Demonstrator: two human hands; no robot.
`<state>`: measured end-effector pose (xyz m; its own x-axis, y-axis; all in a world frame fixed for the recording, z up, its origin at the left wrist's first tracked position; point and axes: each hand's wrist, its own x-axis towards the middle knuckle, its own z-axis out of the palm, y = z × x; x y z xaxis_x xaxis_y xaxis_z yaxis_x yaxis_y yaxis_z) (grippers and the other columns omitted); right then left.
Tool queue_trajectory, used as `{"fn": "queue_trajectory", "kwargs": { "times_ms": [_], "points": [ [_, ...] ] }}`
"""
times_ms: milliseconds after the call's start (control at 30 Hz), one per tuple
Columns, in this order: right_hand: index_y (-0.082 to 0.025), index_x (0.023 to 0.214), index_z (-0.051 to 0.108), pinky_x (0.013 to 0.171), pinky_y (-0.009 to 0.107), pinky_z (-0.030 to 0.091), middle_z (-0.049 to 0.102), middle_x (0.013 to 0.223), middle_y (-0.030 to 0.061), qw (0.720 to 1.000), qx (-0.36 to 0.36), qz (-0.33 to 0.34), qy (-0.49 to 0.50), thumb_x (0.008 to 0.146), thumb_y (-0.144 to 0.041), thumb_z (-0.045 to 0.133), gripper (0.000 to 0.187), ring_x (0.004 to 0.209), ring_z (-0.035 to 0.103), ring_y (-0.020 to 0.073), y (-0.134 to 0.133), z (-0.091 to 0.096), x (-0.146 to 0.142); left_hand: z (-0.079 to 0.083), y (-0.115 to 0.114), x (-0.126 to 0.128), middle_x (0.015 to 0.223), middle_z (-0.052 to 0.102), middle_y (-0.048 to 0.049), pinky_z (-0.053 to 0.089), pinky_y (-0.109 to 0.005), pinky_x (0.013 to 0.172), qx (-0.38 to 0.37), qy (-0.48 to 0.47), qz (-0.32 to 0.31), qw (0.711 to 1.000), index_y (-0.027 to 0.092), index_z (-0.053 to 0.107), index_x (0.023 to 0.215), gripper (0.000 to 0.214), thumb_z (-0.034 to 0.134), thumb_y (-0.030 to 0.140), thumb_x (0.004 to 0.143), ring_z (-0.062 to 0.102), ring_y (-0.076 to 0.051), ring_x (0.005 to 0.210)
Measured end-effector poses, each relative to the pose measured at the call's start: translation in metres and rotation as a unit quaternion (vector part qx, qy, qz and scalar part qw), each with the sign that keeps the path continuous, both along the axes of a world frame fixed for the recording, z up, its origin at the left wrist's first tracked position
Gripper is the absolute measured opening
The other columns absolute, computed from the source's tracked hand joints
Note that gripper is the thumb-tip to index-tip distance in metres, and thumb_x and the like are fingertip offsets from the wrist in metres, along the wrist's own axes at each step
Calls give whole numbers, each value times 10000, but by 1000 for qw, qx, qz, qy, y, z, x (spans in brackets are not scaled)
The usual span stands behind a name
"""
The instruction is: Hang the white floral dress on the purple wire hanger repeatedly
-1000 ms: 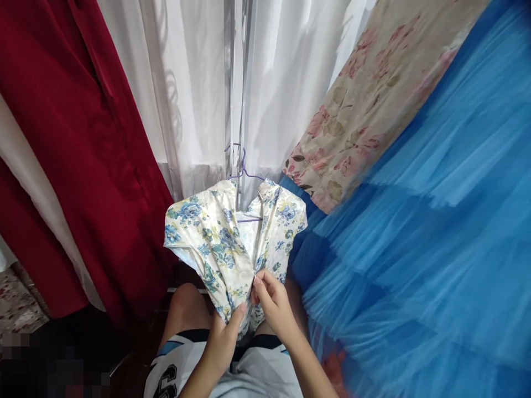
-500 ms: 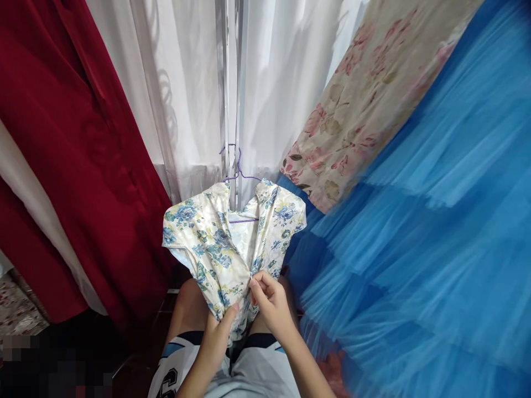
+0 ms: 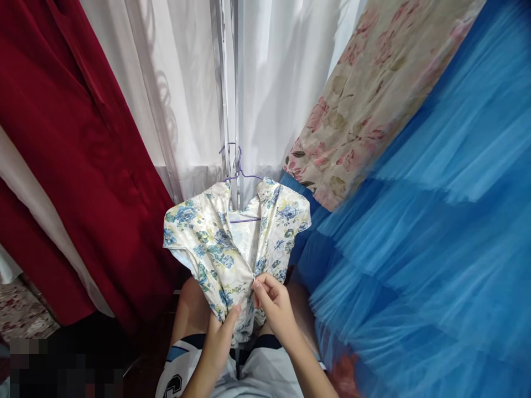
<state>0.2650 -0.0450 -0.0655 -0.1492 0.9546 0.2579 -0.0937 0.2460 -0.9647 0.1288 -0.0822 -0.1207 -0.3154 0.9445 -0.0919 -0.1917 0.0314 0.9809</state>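
Observation:
A white dress with a blue and yellow flower print hangs on a purple wire hanger, its V-shaped opening facing me. Low on its left side, my left hand grips the fabric, thumb in front and the other fingers hidden behind. At the bottom point of the opening, my right hand is closed in a pinch on a small pale zipper pull, mostly covered by the fingertips. Above that point the two edges stand apart; below it they meet. The dress's lower part bunches over my lap.
Dark red fabric hangs at the left. Behind the hanger are a white curtain and thin metal uprights. At the right hang a beige floral garment and a layered blue tulle skirt, close to my right arm.
The view has shifted slightly, and the dress's right shoulder and my right hand sit a little farther right. Both hands keep their hold.

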Motion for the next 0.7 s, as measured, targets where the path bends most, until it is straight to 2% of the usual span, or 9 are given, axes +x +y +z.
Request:
{"fn": "queue_trajectory", "kwargs": {
  "times_ms": [67, 133, 200, 267, 333, 467, 533, 633, 700],
  "points": [
    [-191, 753, 531, 512, 236, 322, 490, 534, -45, 1000, -5, 6, 11, 961, -410, 534, 301, 493, 420, 102, -2, -1, -2, 4, 5, -8, 1363, 570, -120, 414, -431, 1093, 41, 32, 38, 998, 229, 487, 1350, 608, 685, 373, 794, 496, -308, 1321],
    [-190, 740, 524, 503, 232, 307, 477, 526, -50, 1000, -5, 10, 8, 954, -403, 544, 302, 485, 402, 96, -4, 0, -1, 11, 7, -17, 1387, 517, -131, 445, -433, 1048, 107, 64, 102, 987, 244, 393, 1389, 684, 697, 338, 783, 529, -295, 1267],
    [-188, 728, 521, 495, 228, 298, 470, 517, -53, 1000, -5, 11, -1, 946, -393, 554, 302, 479, 394, 91, -6, 3, -1, 22, 7, -22, 1366, 485, -144, 471, -422, 992, 172, 111, 161, 965, 241, 350, 1382, 718, 718, 314, 770, 552, -277, 1194],
    [-185, 715, 519, 483, 222, 294, 471, 504, -55, 1000, -16, 12, -3, 933, -379, 567, 295, 463, 396, 85, -7, 6, -1, 32, 3, -22, 1338, 470, -141, 462, -403, 978, 225, 174, 196, 938, 235, 373, 1342, 672, 725, 293, 772, 539, -257, 1158],
    [-186, 700, 516, 461, 213, 285, 470, 482, -60, 999, -34, 17, 15, 908, -363, 585, 281, 431, 389, 78, -8, 10, -5, 39, 0, -16, 1308, 483, -127, 438, -393, 989, 249, 233, 162, 926, 237, 414, 1299, 575, 702, 262, 802, 524, -245, 1153],
    [-185, 683, 529, 440, 198, 283, 489, 455, -59, 995, -50, 37, 72, 856, -328, 610, 238, 406, 397, 71, -13, 15, -18, 45, 4, 1, 1192, 562, -100, 454, -363, 958, 226, 246, -3, 943, 233, 454, 1254, 369, 576, 236, 905, 569, -222, 1108],
    [-180, 671, 537, 436, 192, 279, 508, 449, -51, 993, -57, 46, 88, 842, -321, 624, 237, 402, 404, 67, -17, 17, -23, 47, 9, 6, 1089, 598, -76, 473, -330, 896, 221, 231, -23, 947, 224, 483, 1198, 278, 545, 252, 929, 601, -204, 1025],
    [-170, 692, 572, 398, 183, 200, 493, 397, -61, 983, -105, 72, 132, 846, -323, 607, 220, 344, 313, 46, -21, 22, -24, 53, 16, 6, 863, 577, -24, 458, -282, 778, 252, 268, -9, 930, 202, 535, 926, 46, 562, 238, 916, 584, -170, 832],
    [-163, 700, 592, 384, 187, 150, 441, 357, -82, 966, -153, 81, 191, 844, -330, 594, 221, 319, 223, 32, -17, 30, -21, 60, 18, 3, 787, 536, -9, 433, -266, 729, 278, 310, -23, 909, 196, 499, 790, 134, 549, 202, 914, 544, -154, 759]
  ]
}}
